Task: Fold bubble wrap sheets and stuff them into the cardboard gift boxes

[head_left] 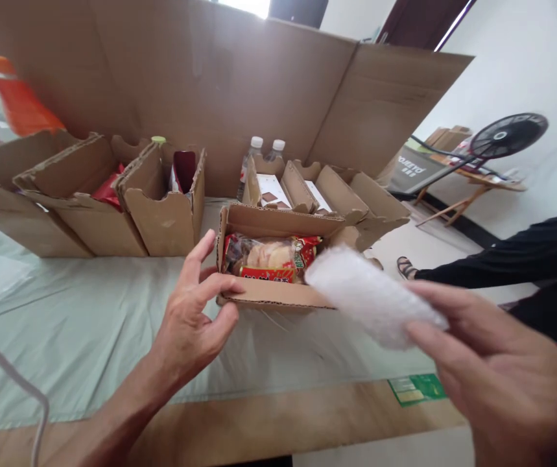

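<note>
A cardboard box (283,295) with its top open stands on the green cloth in front of me. Inside lie clear-and-red food packets (271,256). At the box's near left corner is my left hand (195,305), its fingers spread around the corner and the thumb at the front wall. Between thumb and fingers, my right hand (487,350) grips a white bubble-wrap bundle (375,298). The bundle hangs tilted over the box's right end and hides part of it. What the wrap contains, if anything, cannot be made out.
Cardboard bins stand behind: a left group (159,214) and a right group (351,194) with white boxes. Two bottles (256,146) are between them, before a tall cardboard panel (210,84). A cable (30,389) lies left. A person's leg (492,253) and a fan (502,136) are right.
</note>
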`<state>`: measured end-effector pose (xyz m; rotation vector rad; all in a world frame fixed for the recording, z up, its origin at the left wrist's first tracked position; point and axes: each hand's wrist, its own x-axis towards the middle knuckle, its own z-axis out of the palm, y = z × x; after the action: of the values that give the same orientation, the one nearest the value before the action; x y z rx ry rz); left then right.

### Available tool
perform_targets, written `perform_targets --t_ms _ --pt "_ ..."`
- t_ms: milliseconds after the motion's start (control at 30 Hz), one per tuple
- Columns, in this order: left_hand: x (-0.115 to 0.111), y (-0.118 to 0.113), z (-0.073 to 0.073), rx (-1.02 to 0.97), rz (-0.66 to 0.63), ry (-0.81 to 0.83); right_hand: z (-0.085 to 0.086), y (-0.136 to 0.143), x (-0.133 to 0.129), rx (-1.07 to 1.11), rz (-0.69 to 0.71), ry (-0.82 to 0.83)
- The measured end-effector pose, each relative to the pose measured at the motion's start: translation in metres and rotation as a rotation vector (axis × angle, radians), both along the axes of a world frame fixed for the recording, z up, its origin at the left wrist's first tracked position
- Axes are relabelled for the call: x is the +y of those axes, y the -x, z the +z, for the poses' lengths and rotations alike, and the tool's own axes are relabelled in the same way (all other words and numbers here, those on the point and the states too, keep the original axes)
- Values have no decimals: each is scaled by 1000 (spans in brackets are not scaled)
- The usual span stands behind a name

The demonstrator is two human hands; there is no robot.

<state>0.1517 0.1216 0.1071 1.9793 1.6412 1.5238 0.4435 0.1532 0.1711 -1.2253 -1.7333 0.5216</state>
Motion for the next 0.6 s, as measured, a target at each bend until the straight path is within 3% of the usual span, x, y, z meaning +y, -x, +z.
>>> perform_targets --t_ms 167,267,333,467,600 --pt "0 -2 -9 -47 -22 -32 55 37 59 -503 117 -187" --pt "0 -1 -13 -63 -51 -25 77 43 74 -740 55 -253" --pt "-1 -1 -15 -77 -66 -33 86 46 76 -983 15 -201" --pt "-2 -1 -18 -104 -76 -52 85 71 76 -1522 66 77" --pt "-2 -2 -19 -117 -83 -49 58 107 95 -1715 270 212"
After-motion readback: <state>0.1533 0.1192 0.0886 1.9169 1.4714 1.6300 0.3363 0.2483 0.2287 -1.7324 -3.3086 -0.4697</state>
